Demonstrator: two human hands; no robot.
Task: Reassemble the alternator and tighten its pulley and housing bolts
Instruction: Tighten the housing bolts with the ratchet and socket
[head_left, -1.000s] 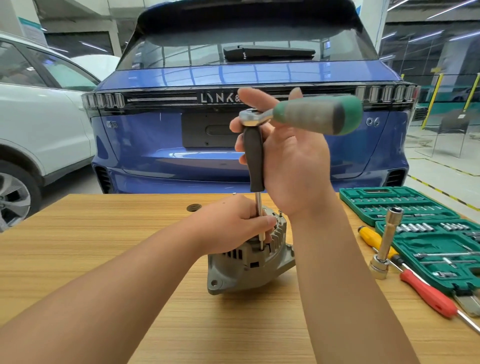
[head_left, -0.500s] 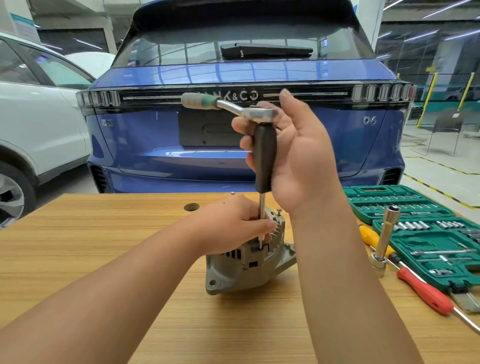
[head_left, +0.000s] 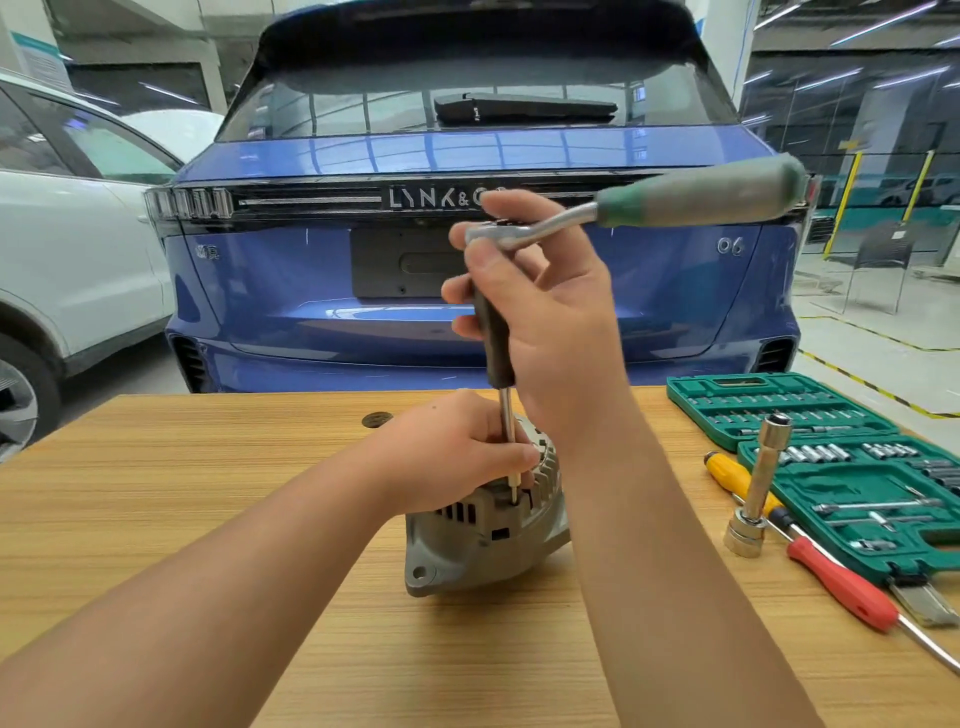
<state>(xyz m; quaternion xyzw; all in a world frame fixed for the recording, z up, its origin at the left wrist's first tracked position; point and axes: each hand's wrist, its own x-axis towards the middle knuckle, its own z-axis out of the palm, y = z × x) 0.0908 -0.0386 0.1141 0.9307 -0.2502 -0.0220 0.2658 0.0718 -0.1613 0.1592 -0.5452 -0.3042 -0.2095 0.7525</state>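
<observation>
Grey cast-metal alternator (head_left: 488, 540) on wooden table (head_left: 208, 467), left hand (head_left: 457, 452) clamped round it, right hand (head_left: 550, 332) gripping black-handled driver (head_left: 493, 338) w/ green-grip ratchet (head_left: 649, 208) atop, tip seemingly on a housing bolt.

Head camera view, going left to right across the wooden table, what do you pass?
Small dark round disc → grey metal alternator, steadied by the left hand → upright silver socket extension → red-handled screwdriver → open green socket set case.
</observation>
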